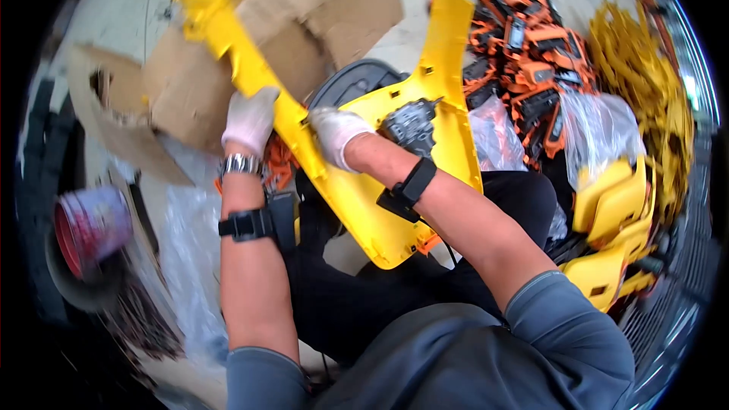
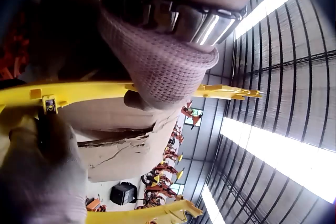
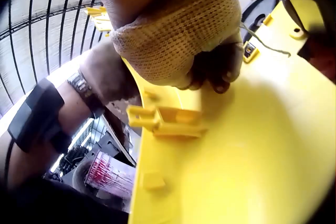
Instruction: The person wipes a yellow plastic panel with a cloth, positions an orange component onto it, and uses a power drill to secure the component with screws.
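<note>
A large yellow plastic panel [image 1: 448, 68] with two long arms leans across the person's lap. The gloved left hand [image 1: 252, 115] grips its left arm, thumb side on the edge. Lower on the same arm, the gloved right hand [image 1: 334, 135] has its fingers curled at the edge. In the left wrist view, those fingers sit right beside a small metal clip [image 2: 50, 104] on the panel's rim. Bare fingertips show past the right glove [image 3: 176, 50] in the right wrist view, close to the panel's inner face. A grey moulded part [image 1: 410, 125] overlaps the panel.
Cardboard boxes [image 1: 194, 83] stand ahead on the left. Piles of orange and black parts [image 1: 531, 45] and yellow strips [image 1: 634, 68] lie at right, near stacked yellow pieces [image 1: 607, 205]. A stained bucket [image 1: 95, 224] and plastic sheeting [image 1: 190, 258] are at left.
</note>
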### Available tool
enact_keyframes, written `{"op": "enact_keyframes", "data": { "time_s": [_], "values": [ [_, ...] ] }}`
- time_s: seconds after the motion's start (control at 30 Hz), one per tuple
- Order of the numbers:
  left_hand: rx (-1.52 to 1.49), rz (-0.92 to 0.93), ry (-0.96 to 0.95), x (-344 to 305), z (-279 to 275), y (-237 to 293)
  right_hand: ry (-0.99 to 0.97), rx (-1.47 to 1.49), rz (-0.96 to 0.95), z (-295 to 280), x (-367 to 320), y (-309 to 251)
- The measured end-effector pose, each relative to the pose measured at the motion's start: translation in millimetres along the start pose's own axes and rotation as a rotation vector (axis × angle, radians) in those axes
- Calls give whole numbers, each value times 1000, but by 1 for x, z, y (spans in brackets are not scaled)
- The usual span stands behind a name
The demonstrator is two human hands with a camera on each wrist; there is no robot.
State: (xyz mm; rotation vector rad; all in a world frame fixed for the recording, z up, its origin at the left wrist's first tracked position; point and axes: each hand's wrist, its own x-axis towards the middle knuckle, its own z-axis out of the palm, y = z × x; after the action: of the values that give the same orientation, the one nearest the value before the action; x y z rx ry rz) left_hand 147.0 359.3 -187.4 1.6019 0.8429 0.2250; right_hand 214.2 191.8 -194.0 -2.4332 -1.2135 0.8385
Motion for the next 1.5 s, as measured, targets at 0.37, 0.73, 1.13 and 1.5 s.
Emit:
{"op": "enact_keyframes", "data": {
  "time_s": [0.37,0.73,1.13,1.5],
  "values": [
    [222,53,18,-18,-3,17,179,186,346,-74,-170,131],
    [176,-189,124,-61,8,40,43,131,360,-8,-202,121],
    [-41,-198,152,-88,-6,65,55,725,439,-13,-178,132],
    [196,-379,200,-159,-131,-116,103,1415,42,-59,-229,97]
  ]
}}
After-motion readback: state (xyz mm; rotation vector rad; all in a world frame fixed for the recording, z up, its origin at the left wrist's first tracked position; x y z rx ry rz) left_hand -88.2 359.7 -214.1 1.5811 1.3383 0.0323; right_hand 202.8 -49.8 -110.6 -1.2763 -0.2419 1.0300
